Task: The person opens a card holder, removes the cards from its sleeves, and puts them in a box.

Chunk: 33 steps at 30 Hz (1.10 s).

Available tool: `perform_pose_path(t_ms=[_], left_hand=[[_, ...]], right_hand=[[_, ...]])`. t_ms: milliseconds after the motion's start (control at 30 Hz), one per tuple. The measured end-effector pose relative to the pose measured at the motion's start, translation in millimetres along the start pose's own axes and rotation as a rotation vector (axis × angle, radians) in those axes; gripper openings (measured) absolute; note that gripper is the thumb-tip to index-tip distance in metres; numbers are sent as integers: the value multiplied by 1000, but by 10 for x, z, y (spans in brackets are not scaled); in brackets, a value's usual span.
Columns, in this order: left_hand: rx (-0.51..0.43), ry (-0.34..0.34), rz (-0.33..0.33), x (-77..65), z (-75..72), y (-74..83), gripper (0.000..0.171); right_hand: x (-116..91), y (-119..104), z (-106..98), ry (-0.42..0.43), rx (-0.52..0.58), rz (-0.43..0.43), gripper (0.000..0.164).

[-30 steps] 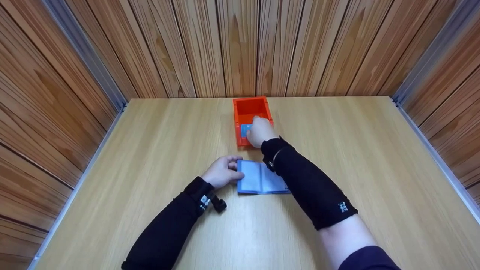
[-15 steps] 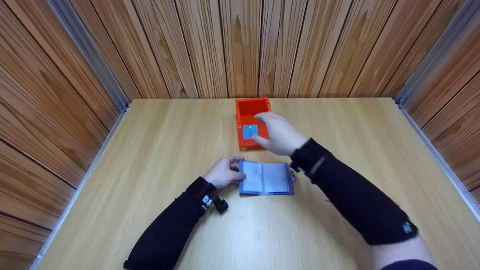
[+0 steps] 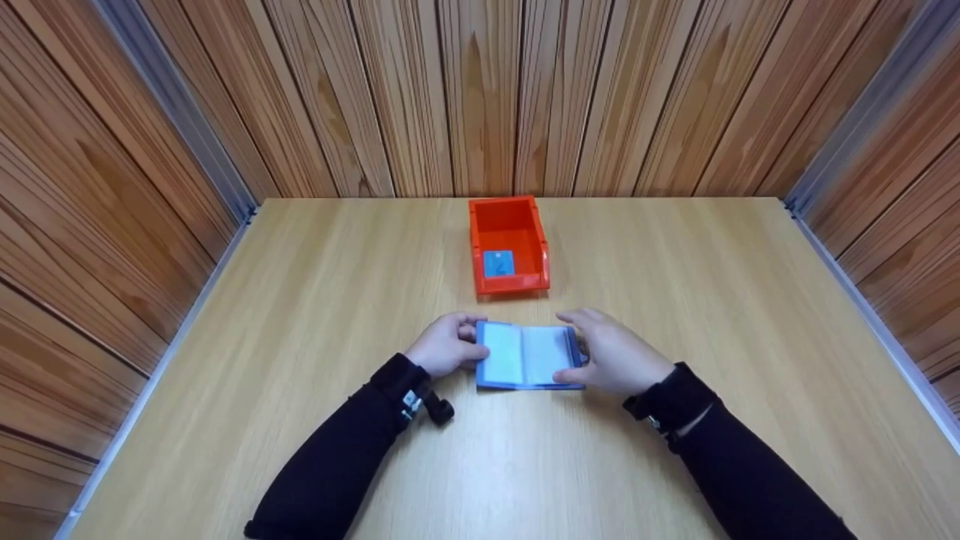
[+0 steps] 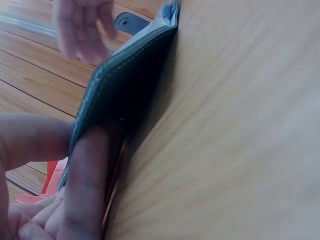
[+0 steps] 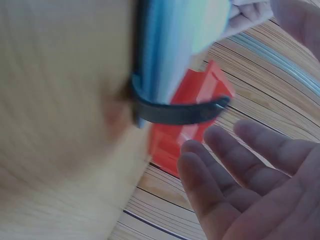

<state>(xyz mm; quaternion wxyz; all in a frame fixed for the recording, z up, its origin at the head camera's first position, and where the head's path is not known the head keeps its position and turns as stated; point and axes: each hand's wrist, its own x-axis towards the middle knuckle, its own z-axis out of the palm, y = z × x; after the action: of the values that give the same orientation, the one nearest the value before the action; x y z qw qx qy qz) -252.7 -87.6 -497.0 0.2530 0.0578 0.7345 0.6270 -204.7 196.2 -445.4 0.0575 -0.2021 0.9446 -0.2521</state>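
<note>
A blue card holder point(image 3: 504, 356) lies spread open on the table, with pale clear sleeves facing up. My left hand point(image 3: 442, 346) pinches its left cover, thumb on top and a finger underneath. The left wrist view shows the dark stitched cover point(image 4: 132, 75) tilted up off the wood at that edge. At the right edge, my right hand point(image 3: 619, 356) is spread with straight, parted fingers around that side. Next to those fingers, the snap strap point(image 5: 175, 113) sticks out in the right wrist view. Nothing shows in the right palm.
Behind the card holder stands an orange-red bin point(image 3: 517, 283) with a low front. A light-blue card point(image 3: 498, 263) lies flat inside it. Wood-plank walls point(image 3: 480, 97) with metal corner rails enclose the table point(image 3: 337, 277) at the back and sides.
My right hand has pulled back from the bin and come down to the card holder's right side. The blue card stays in the bin. My left hand keeps its hold.
</note>
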Motion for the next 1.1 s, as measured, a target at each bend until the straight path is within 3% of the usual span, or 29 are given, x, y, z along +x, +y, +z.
perform_pose_path(t_ms=[233,367,567,1100], left_hand=[[-14,-3,0,-5,-5,0,65],[-21,-14,24,-9,1,-3,66],[-28,-27,67,-4,17,-21,66],[-31,-19,34,-7,15,-4,64]], right_hand=[[33,74,123,-74,-3,44,97],[50,106,130,-90,7,28,97],[57,131,131,-95,-3,18,93],[55,145,156,-66,12,23,93]])
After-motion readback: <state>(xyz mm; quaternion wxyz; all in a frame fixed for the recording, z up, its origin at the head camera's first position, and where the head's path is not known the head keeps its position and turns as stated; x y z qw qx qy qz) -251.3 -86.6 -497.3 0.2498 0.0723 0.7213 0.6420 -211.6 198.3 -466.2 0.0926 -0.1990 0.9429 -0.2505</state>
